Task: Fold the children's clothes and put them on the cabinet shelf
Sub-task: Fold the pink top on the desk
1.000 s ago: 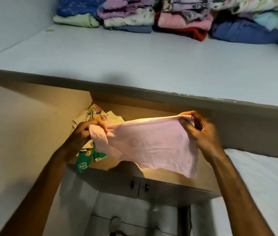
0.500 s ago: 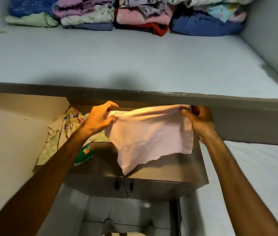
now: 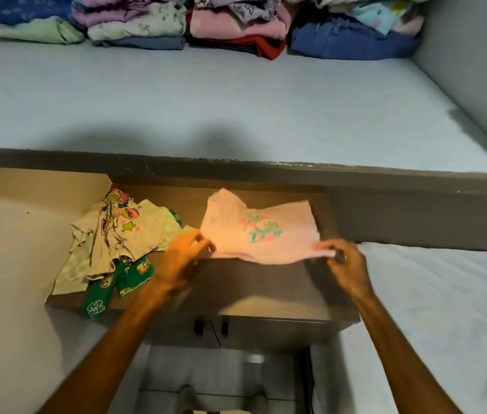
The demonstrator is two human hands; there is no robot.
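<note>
A pink child's shirt (image 3: pixel 260 231) with a green and pink print lies print-up on the dark wooden cabinet top (image 3: pixel 266 288). My left hand (image 3: pixel 185 255) pinches its near left corner and my right hand (image 3: pixel 344 264) pinches its near right corner. Both hands are blurred. To the left lies a crumpled pale yellow-green cartoon garment (image 3: pixel 117 234) over green printed shorts (image 3: pixel 117 282). Folded clothes stacks (image 3: pixel 200 22) line the back of the light grey shelf (image 3: pixel 206 109) above.
The shelf's dark front edge (image 3: pixel 236 171) runs across above the cabinet top. A grey side wall (image 3: pixel 475 70) closes the shelf on the right. Two cabinet door handles (image 3: pixel 211 327) sit below the cabinet top. A white mattress (image 3: pixel 445 324) lies on the right.
The pink shirt was held up in the air by its top edge; it is now laid flat on the cabinet top, print showing. Both hands came down and toward me.
</note>
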